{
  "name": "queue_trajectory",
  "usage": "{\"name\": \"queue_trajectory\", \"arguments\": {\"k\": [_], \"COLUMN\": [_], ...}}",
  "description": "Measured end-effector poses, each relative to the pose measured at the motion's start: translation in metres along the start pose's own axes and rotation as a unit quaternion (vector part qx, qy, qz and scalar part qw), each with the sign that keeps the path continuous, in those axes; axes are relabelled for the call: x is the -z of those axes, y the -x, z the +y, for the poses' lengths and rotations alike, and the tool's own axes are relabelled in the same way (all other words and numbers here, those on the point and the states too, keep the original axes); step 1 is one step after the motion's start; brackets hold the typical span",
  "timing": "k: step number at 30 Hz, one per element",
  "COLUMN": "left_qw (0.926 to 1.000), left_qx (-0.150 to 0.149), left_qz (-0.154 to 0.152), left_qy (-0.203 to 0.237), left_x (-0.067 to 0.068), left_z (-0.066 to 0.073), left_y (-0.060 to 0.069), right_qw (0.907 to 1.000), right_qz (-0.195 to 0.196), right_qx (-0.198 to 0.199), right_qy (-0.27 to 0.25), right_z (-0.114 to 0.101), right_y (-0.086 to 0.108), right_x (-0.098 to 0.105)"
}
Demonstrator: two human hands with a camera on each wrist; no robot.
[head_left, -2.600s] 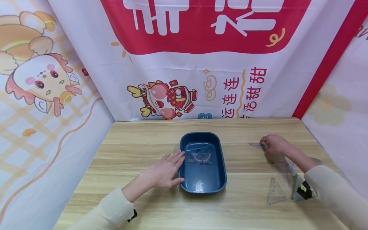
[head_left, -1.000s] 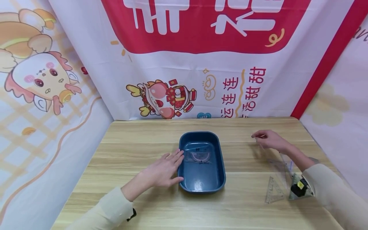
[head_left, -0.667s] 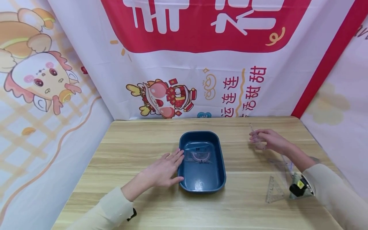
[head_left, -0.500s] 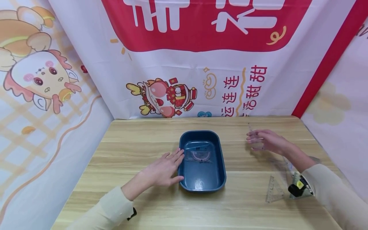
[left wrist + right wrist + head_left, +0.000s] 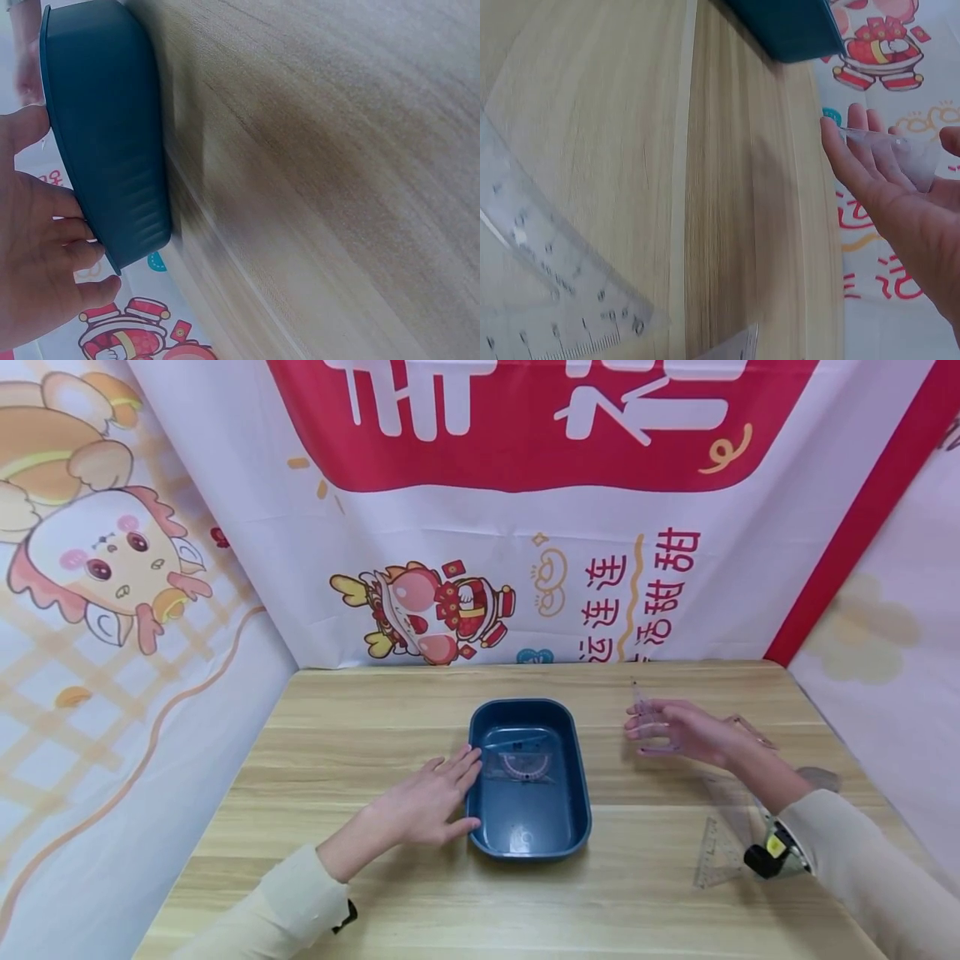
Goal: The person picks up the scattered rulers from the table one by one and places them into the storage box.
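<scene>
Now, from my end, I see the right hand [image 5: 688, 733] gripping a clear plastic measuring piece [image 5: 916, 156] right of the dark blue oblong tray [image 5: 528, 822]. The left hand [image 5: 429, 800], fingers extended, touches the tray's left rim. Inside lies a transparent protractor [image 5: 525, 768]; rightward, a clear triangular set square [image 5: 706, 853].

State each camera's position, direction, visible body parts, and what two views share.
Head: on the head, facing forward and down at the blue tray; left hand, right hand, sleeves show.
Left wrist: worn there, facing the tray's outer wall; left hand shows, right hand blurred beyond.
Right wrist: worn there, facing table and right hand.
Wrist views share the tray.
</scene>
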State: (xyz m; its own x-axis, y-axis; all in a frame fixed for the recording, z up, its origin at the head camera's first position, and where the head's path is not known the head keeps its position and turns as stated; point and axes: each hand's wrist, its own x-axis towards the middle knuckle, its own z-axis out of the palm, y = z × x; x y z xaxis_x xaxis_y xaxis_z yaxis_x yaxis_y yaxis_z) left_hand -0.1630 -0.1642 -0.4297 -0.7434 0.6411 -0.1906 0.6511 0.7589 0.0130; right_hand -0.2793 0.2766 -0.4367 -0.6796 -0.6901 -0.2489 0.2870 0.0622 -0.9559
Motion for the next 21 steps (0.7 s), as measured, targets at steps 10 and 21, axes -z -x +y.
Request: {"name": "queue_trajectory", "arguments": {"k": [10,21], "left_qw": [1.0000,0.9999], "left_qx": [0.000,0.003], "left_qz": [-0.001,-0.002], "left_qy": [0.003,0.013], "left_x": [0.001,0.001], "left_z": [-0.001,0.001], "left_y": [0.001,0.000], "right_qw": [0.9975,0.9837], "right_qz": [0.058,0.119], "right_qx": [-0.022,-0.013], "right_qy": [0.033,0.134], "right_z": [-0.003,-0.010], "right_y": [-0.007,-0.008], "right_x": [-0.019,-0.029]}}
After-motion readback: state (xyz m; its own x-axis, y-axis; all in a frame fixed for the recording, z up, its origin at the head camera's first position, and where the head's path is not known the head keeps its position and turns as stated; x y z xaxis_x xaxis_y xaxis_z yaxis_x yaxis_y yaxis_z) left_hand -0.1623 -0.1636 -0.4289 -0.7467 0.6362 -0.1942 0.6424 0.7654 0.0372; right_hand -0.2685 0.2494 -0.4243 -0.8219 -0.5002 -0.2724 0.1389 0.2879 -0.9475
